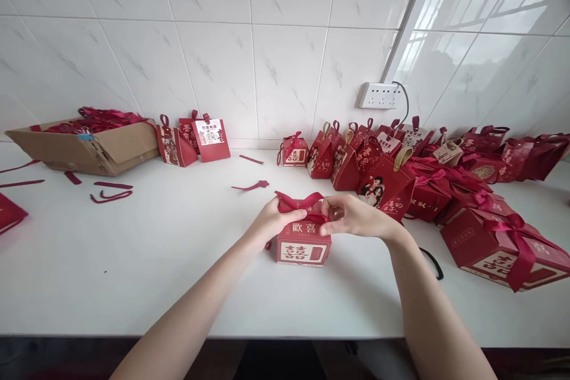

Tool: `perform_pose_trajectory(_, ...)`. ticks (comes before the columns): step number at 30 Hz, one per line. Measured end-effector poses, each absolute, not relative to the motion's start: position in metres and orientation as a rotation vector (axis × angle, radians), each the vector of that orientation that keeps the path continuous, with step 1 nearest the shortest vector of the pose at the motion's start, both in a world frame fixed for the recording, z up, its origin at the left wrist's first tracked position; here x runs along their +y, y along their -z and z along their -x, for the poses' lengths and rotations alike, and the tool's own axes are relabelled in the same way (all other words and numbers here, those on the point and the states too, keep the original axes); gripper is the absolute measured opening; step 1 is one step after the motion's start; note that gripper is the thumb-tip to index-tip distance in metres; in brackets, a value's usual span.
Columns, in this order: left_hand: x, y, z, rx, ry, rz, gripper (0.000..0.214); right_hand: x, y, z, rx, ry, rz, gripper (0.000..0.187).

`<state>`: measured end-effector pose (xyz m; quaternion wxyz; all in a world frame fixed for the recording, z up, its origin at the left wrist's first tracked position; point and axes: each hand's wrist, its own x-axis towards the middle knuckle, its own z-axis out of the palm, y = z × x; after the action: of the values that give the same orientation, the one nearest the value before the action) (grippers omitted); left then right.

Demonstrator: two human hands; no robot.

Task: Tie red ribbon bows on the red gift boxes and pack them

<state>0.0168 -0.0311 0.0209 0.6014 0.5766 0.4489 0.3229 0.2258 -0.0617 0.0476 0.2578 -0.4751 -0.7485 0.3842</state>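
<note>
A red gift box (pixel 304 248) with cream panels and Chinese characters stands upright on the white table, close in front of me. Across its top runs a red ribbon (pixel 307 199), gathered into a bow or knot partly covered by my fingers. From the left, my left hand (pixel 276 221) pinches the ribbon with the thumb over the box top. On the other side my right hand (pixel 351 215) is curled, thumb and forefinger closed on the ribbon near the knot. Just behind the box lies a short red strip (pixel 252 186).
A cardboard box (pixel 89 145) full of red ribbons stands back left, with loose red strips (pixel 113 184) before it. Several finished red gift boxes (pixel 383 184) crowd the right side, a large ribboned one (pixel 503 249) nearest. A power strip (pixel 378 95) hangs on the tiled wall.
</note>
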Motion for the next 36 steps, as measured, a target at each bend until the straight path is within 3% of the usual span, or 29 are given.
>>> perform_pose_trajectory(7,-0.022,-0.022,-0.002,0.904,-0.676,-1.347,0.05,-0.054,-0.04,-0.22,-1.893,-1.218,1.265,0.041)
perform_pose_trajectory(11,-0.004,-0.031,0.027,1.032,-0.808,-1.401,0.042,-0.053,-0.041,-0.226,-1.847,-1.33,1.218,0.041)
perform_pose_trajectory(16,0.0,-0.037,0.042,0.898,-0.348,-1.414,0.052,-0.054,-0.042,-0.23,-1.859,-1.383,1.261,0.046)
perform_pose_trajectory(22,-0.005,-0.037,0.042,0.772,-0.431,-1.488,0.049,-0.05,-0.035,-0.234,-1.746,-1.472,1.191,0.044)
perform_pose_trajectory(27,-0.006,-0.045,0.05,0.673,-0.27,-1.628,0.051,-0.047,-0.031,-0.233,-1.612,-1.594,1.114,0.036)
perform_pose_trajectory(36,-0.012,-0.039,0.024,0.778,-0.61,-1.59,0.038,-0.042,-0.022,-0.237,-1.554,-1.704,0.962,0.026)
